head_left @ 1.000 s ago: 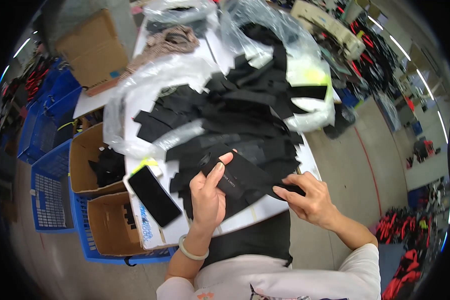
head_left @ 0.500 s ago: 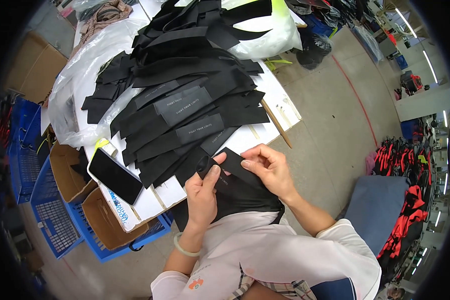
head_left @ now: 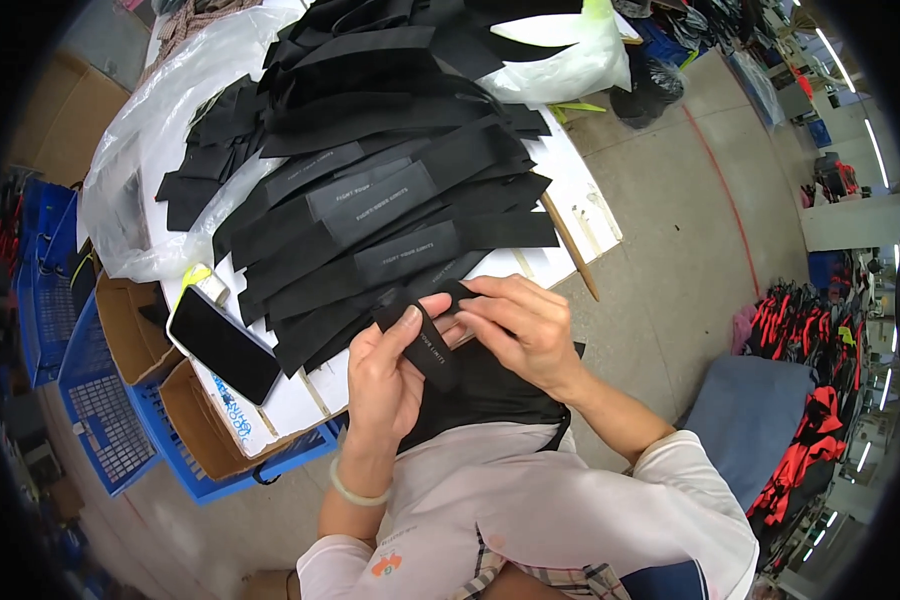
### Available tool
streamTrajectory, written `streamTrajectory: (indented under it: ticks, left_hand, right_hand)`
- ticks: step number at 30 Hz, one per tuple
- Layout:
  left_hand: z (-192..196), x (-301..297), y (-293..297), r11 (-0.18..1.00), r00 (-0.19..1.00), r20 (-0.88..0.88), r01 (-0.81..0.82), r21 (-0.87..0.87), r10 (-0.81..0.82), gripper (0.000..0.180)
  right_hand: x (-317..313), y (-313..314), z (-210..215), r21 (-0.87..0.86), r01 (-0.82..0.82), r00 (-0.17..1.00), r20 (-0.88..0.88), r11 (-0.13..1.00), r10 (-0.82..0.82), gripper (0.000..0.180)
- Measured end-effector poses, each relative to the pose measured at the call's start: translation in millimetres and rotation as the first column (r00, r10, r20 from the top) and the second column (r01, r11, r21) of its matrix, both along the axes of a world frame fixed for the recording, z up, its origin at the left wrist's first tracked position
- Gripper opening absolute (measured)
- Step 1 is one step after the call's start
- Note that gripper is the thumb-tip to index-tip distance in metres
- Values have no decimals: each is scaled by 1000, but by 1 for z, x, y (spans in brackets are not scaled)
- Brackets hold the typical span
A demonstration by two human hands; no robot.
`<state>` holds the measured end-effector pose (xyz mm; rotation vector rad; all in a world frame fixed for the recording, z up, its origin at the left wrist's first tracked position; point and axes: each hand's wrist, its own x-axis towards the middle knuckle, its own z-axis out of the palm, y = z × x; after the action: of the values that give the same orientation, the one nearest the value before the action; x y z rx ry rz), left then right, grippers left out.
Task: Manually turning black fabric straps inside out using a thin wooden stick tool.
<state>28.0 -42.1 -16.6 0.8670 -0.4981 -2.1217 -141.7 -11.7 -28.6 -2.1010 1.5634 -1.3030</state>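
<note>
Low in the middle of the frame: left hand [head_left: 385, 375] closed around a black fabric strip [head_left: 425, 340], thumb pressed on its upper face, fingers curled beneath. Right hand [head_left: 520, 330] just beside it, fingertips pinching the strip's upper end, the two hands nearly touching. Strip held tilted, above a dark cloth [head_left: 490, 385] lying on the lap, close to the near edge of the white table [head_left: 580, 215].

Above the hands, filling the centre and top: a fanned pile of black strips [head_left: 390, 190], several with a grey label patch. At upper left, a clear plastic bag [head_left: 140, 170] with more black pieces inside. At top right of the table, a white plastic bag [head_left: 570, 55]. On the table's right edge, a thin wooden stick [head_left: 570, 245], lying slantwise.

At the left, on the table's corner: a black phone [head_left: 222, 343], screen dark. Below it, cardboard boxes [head_left: 130, 325] set in blue plastic crates [head_left: 95, 400]. On the left wrist, a pale bangle [head_left: 353, 492].
</note>
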Motion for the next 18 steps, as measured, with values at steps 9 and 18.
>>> streamTrajectory:
  ticks: [9, 18]
  left_hand:
    - [3, -1, -4, 988, 968, -205, -134, 79, 148, 12]
    - [1, -10, 20, 929, 988, 88, -85, -361, 125, 15]
  right_hand:
    - [-3, 9, 44, 128, -27, 989, 151, 991, 8, 12]
    - [-1, 8, 45, 275, -146, 939, 340, 950, 45, 12]
